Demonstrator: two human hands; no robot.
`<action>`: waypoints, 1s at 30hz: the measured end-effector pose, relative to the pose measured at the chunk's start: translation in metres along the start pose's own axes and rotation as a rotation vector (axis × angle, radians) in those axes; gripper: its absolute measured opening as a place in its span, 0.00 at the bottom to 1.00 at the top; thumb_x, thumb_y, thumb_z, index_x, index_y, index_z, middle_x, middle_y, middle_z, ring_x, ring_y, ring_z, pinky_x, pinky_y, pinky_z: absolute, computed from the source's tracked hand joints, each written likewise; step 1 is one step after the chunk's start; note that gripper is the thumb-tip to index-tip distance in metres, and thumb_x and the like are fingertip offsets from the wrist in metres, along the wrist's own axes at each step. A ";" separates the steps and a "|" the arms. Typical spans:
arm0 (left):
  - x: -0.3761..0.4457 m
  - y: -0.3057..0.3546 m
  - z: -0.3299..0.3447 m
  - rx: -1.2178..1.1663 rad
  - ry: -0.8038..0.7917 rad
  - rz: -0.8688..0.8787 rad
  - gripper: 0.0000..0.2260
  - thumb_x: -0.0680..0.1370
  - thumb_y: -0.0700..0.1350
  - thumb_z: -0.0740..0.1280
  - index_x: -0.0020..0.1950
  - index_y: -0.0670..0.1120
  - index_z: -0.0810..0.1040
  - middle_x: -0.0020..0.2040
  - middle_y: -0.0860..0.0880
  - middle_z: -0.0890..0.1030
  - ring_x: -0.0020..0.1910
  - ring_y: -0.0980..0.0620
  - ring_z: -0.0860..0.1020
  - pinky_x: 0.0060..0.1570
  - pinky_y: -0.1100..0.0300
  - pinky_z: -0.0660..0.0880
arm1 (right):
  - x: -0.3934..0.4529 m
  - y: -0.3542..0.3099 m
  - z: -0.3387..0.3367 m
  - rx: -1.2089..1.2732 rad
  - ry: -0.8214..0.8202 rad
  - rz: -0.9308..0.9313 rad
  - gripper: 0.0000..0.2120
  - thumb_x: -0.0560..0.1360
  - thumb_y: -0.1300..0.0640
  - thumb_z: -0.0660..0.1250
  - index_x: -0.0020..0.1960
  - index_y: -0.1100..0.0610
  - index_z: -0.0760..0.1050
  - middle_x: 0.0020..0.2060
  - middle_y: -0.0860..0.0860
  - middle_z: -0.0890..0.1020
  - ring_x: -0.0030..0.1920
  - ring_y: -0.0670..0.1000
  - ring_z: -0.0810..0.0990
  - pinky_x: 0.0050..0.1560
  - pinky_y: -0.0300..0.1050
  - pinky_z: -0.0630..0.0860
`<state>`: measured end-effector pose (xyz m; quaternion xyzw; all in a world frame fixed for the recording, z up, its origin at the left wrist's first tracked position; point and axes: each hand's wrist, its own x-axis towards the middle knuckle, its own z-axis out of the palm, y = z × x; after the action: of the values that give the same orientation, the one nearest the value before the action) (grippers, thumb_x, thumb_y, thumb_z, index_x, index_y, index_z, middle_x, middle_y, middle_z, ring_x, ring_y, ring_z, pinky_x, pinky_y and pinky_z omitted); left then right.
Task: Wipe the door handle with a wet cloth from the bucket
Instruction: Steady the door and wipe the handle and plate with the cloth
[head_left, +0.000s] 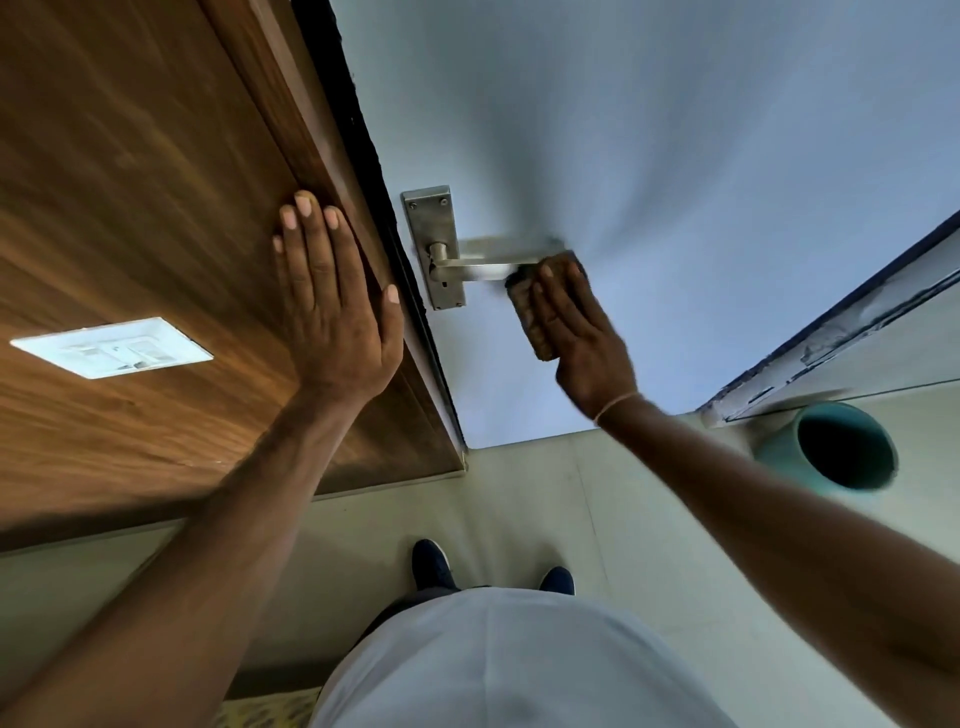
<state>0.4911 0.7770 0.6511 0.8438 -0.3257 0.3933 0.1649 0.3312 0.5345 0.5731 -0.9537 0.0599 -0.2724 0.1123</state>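
Right hand (582, 332) presses a folded brown cloth (535, 317), fingers closed over it, against the free end of the lever door handle (483, 267) on the pale door (675, 156). Left hand (337, 301), fingers extended flat, rests on the wooden frame (156, 208), probably as a brace. The bucket (831, 449) stands on the floor at right.

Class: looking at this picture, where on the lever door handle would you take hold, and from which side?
Probably the free end of the lever door handle, from the right. The bar runs level from the backplate, so its outer end gives most leverage. The right hand already presses the cloth there; the left hand rests flat on the wooden frame.
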 end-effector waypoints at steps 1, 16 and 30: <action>-0.001 0.001 0.000 0.000 -0.003 -0.004 0.32 0.86 0.51 0.57 0.84 0.33 0.55 0.82 0.29 0.61 0.83 0.30 0.58 0.85 0.38 0.56 | -0.006 -0.018 0.008 0.154 0.005 0.211 0.40 0.71 0.78 0.54 0.82 0.61 0.65 0.83 0.55 0.65 0.84 0.59 0.59 0.80 0.52 0.67; -0.002 -0.012 -0.009 -0.007 -0.075 0.072 0.32 0.86 0.51 0.58 0.85 0.35 0.53 0.84 0.31 0.59 0.85 0.32 0.57 0.85 0.39 0.55 | 0.078 -0.123 0.001 2.354 0.310 1.237 0.41 0.67 0.79 0.45 0.80 0.67 0.63 0.77 0.68 0.70 0.76 0.72 0.71 0.71 0.60 0.77; -0.005 -0.015 -0.001 -0.007 -0.043 0.093 0.33 0.86 0.51 0.57 0.86 0.36 0.49 0.83 0.31 0.60 0.84 0.32 0.58 0.85 0.39 0.55 | 0.095 -0.101 0.004 2.139 0.390 1.398 0.10 0.80 0.71 0.69 0.55 0.59 0.81 0.59 0.58 0.84 0.71 0.60 0.80 0.72 0.52 0.77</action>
<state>0.4981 0.7903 0.6478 0.8354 -0.3695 0.3811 0.1423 0.4187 0.6162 0.6427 -0.1022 0.3119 -0.2024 0.9227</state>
